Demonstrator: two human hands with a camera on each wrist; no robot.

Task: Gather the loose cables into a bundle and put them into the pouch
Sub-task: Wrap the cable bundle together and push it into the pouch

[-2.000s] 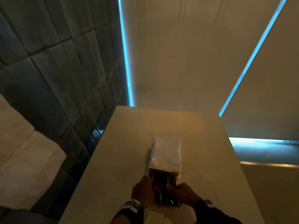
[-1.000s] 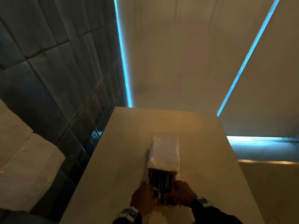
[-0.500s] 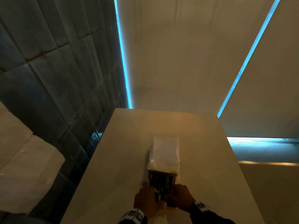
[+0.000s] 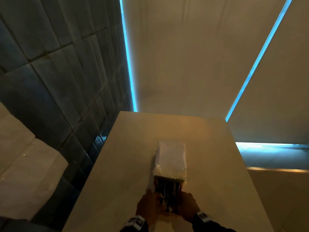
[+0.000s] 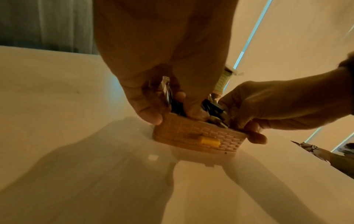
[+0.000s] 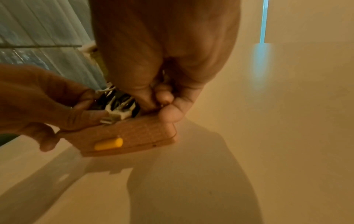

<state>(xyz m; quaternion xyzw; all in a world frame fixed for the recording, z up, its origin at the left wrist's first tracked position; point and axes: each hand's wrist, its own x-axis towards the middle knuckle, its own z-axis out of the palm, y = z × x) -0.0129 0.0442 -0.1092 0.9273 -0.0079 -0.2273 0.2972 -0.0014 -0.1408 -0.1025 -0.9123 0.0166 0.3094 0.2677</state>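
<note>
Head view: a white, lidded pouch (image 4: 170, 158) lies on the pale table (image 4: 127, 164), its open near end showing a bundle of dark and white cables (image 4: 167, 193). The left hand (image 4: 148, 208) and right hand (image 4: 188, 206) grip that near end from either side. Both hands' fingers curl round its tan woven-pattern base (image 5: 199, 134) and over the cables, which sit inside between them.
</note>
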